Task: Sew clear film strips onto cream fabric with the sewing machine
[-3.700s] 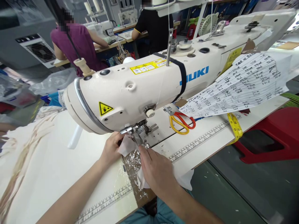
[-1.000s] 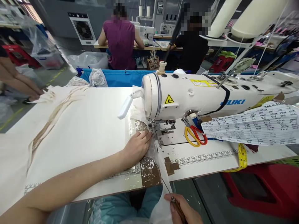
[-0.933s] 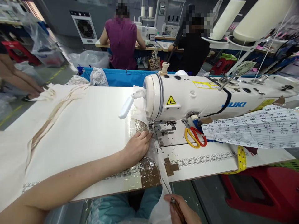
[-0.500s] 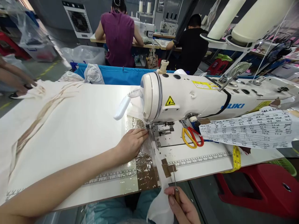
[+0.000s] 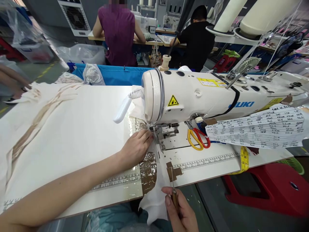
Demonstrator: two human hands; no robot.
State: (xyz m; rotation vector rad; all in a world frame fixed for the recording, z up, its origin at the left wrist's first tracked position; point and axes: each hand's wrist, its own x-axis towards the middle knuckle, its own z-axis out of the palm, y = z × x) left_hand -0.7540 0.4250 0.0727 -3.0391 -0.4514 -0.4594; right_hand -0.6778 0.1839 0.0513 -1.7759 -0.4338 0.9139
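Note:
In the head view, my left hand (image 5: 138,146) lies beside the presser foot (image 5: 154,128) of a white sewing machine (image 5: 188,96), its fingers bent and pressed together on a strip of white fabric (image 5: 162,170). The fingertips are partly hidden under the machine head. From there the strip runs toward me and droops over the table's front edge. My right hand (image 5: 181,209) is closed round the wooden handle of an awl (image 5: 175,198), whose thin metal point stands upward. Thumb and index finger of that hand are beside the strip's right edge; whether they pinch it I cannot tell.
Scissors (image 5: 198,138) with yellow and red handles lie right of the needle area, near a handwritten paper sheet (image 5: 256,129). A yellow tape measure (image 5: 244,159) hangs over the front edge above a red stool (image 5: 267,190). Pale fabric strips (image 5: 36,120) lie at left. Two people sit behind.
My right hand has moved left with the awl, and the drooping end of the white fabric has swung left. My left hand stays by the presser foot, its fingers more bent. The view has shifted slightly.

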